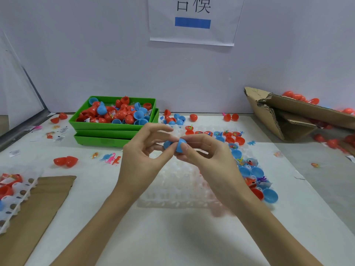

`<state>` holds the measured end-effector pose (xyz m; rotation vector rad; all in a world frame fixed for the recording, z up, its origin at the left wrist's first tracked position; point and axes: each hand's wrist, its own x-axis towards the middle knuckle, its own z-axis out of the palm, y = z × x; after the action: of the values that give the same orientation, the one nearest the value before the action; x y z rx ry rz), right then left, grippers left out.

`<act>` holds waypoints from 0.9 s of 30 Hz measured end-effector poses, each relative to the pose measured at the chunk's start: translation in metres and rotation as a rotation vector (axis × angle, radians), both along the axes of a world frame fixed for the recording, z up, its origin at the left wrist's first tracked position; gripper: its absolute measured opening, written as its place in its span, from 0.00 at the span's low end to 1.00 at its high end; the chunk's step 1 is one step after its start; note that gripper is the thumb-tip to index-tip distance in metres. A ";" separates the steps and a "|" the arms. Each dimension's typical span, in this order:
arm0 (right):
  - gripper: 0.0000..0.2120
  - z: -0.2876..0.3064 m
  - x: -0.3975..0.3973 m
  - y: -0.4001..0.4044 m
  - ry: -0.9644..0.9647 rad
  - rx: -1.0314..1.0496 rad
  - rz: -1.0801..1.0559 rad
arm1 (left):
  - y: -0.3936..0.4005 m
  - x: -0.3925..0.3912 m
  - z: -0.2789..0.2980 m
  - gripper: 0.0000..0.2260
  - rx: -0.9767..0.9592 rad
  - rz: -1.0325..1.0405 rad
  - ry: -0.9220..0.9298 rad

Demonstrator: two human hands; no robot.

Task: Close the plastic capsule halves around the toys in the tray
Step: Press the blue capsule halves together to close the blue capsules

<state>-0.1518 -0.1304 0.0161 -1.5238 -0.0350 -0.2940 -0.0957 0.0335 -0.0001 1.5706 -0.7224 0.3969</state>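
Capsule halves, both smooth blue plastic domes, sit between the two hands above the middle of the counter. The left hand pinches one half between thumb and forefinger; the right hand pinches the other, its rim turned toward the first, the two touching or nearly so. Below the hands lies a translucent white tray of round cups; along its right and far sides the cups hold open red and blue halves, some with small rubbery toys inside. At the counter's far left stand stacked green bins, the top one heaped with glossy red and blue shells. Loose toy dinosaurs and a red capsule lie near the left edge, beside brown cardboard. A torn corrugated box leans at the far right corner. A paper sign on the wall bears large characters, cut off at the top, above a blue bar.
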 end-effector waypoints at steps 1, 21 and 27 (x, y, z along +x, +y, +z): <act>0.08 0.000 0.000 0.000 -0.006 0.007 0.002 | 0.001 0.000 0.001 0.17 -0.018 0.002 0.016; 0.09 0.001 0.002 -0.008 -0.096 -0.220 -0.026 | 0.001 0.001 -0.003 0.17 0.136 -0.019 -0.048; 0.10 0.001 0.001 -0.005 -0.128 -0.148 -0.031 | 0.003 0.001 -0.002 0.16 0.084 -0.005 -0.047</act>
<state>-0.1511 -0.1356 0.0172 -1.6519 -0.1371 -0.4208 -0.0943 0.0365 -0.0017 1.6423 -0.7878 0.4057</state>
